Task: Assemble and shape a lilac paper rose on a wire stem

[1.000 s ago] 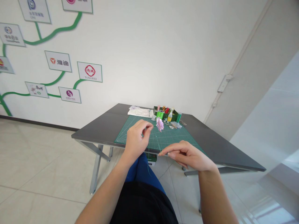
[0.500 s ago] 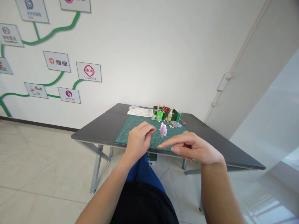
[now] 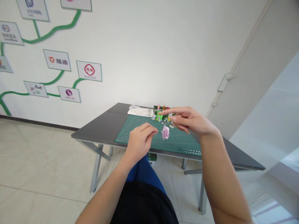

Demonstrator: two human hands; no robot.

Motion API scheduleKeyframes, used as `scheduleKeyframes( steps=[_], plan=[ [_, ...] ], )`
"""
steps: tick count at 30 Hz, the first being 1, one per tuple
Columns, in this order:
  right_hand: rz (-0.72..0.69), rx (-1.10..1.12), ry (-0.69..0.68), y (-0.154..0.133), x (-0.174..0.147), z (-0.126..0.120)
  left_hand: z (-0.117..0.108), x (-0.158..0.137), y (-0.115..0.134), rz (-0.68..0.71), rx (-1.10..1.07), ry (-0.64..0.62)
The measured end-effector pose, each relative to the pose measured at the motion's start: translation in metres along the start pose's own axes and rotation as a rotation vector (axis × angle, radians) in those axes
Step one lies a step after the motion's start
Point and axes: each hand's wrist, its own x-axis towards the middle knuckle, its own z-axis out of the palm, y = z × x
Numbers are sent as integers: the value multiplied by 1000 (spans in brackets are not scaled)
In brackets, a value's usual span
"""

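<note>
Head-worn view — forward and down, left hand (image 3: 140, 140) and right hand (image 3: 192, 121) near, table (image 3: 100, 124) beyond, wall (image 3: 151, 49) behind

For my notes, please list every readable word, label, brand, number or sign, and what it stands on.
"TONGWEI": red-emblem wall plaque
"雅迪": orange-emblem wall plaque
Too small or blurred to read: other wall plaques, print in red emblem, on green container, cutting mat and box below.

Pale lilac flower (image 3: 165, 132), dark green white-gridded mat (image 3: 179, 141)

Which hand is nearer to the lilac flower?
Left. The left hand pinches the lilac flower by its stem; the right hand appears apart, above and right of it.
</note>
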Motion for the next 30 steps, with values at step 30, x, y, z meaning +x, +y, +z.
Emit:
scheduleKeyframes(
  steps=[30],
  plan=[
    [193, 178, -147, 73, -33, 59, 3, 1, -5, -298, -327, 193]
  ],
)
